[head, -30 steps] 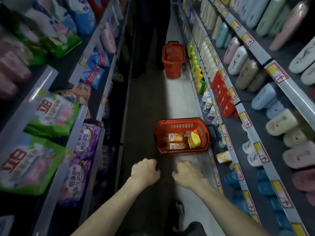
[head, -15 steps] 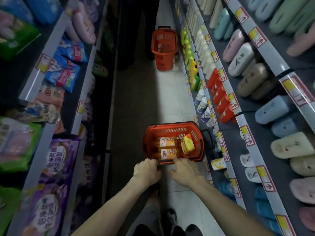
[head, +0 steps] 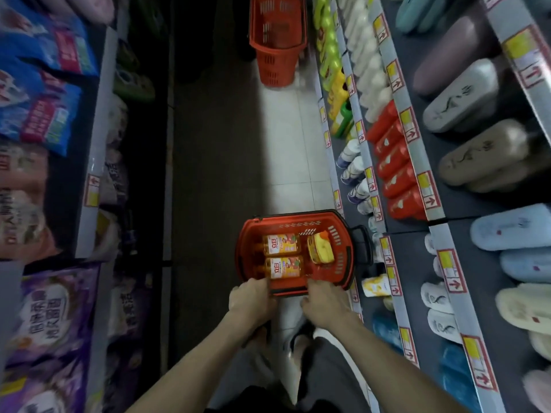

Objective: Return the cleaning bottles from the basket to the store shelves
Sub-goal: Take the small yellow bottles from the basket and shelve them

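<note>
The aisle is narrow: a strip of pale tiled floor (head: 293, 150) runs between the left-hand shelves (head: 95, 162) and the right-hand shelves (head: 417, 162), with a darker band along the left. The red basket (head: 245, 234) sits on the floor close to the right-hand shelf edge, and its black handle (head: 362, 242) pokes out towards that edge. Inside, two orange bottles (head: 281, 245) lie side by side with a yellow bottle (head: 320, 249) just beside them.

The left hand (head: 252, 299) and right hand (head: 323, 305) are both at the basket's near rim, fingers curled over. The tips are hidden, so there's no telling if they actually grip anything.

A second red basket (head: 278, 40) stands further down, taking up much of the pale strip. The right side has slippers (head: 474, 93), red bottles (head: 396, 171) and yellow-green bottles (head: 332, 55). Blue bags (head: 38, 84) and a purple bag (head: 44, 308) are on the left.

Price tags (head: 429, 190) show red arrows. The orange bottles' labels have red characters on white, and the purple bag has white Chinese characters, all too blurry to read.
</note>
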The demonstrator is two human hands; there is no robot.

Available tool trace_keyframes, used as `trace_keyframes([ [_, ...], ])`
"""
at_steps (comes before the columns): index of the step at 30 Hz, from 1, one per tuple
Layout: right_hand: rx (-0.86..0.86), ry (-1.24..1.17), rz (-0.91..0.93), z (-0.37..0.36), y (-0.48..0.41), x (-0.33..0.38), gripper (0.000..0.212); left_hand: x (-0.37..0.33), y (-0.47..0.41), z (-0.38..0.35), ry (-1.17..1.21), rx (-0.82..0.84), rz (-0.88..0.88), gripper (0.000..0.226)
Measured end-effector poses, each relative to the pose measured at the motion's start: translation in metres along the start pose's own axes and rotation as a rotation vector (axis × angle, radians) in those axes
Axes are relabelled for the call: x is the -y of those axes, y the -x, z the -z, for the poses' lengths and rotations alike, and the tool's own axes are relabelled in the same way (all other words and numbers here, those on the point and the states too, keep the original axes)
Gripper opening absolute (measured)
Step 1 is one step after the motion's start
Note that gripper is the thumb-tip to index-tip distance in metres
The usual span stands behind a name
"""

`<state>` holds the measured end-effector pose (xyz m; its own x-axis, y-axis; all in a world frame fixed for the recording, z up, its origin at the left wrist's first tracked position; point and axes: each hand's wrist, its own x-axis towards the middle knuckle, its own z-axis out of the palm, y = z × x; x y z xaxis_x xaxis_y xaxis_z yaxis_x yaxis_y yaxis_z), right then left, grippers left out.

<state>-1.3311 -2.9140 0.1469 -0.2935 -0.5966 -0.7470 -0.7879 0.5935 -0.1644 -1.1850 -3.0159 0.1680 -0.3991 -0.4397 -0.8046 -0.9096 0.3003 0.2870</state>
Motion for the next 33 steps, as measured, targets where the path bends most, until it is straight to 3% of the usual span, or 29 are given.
trace_keyframes([
  [3, 0.032, 0.025, 0.012, -0.003, -0.025, -0.014, 0.033, -0.005, -0.026, -0.005, 0.036, 0.058, 0.013, 0.049],
  [7, 0.074, 0.043, 0.030, -0.006, -0.061, -0.036, 0.034, -0.012, -0.061, -0.023, 0.011, 0.063, 0.053, 0.032],
  [17, 0.086, 0.000, 0.033, -0.033, -0.188, -0.103, 0.040, -0.052, -0.207, -0.070, -0.043, 0.038, 0.115, 0.032],
  [21, 0.092, 0.071, 0.036, -0.060, -0.240, -0.130, 0.051, -0.069, -0.279, -0.097, -0.146, 0.086, 0.083, 0.031],
  [27, 0.099, 0.115, -0.009, -0.102, -0.308, -0.179, 0.048, -0.081, -0.368, -0.141, -0.290, 0.141, 0.083, 0.028],
  [33, 0.102, 0.039, -0.042, -0.142, -0.355, -0.219, 0.057, -0.091, -0.428, -0.195, -0.083, 0.150, 0.121, 0.028],
])
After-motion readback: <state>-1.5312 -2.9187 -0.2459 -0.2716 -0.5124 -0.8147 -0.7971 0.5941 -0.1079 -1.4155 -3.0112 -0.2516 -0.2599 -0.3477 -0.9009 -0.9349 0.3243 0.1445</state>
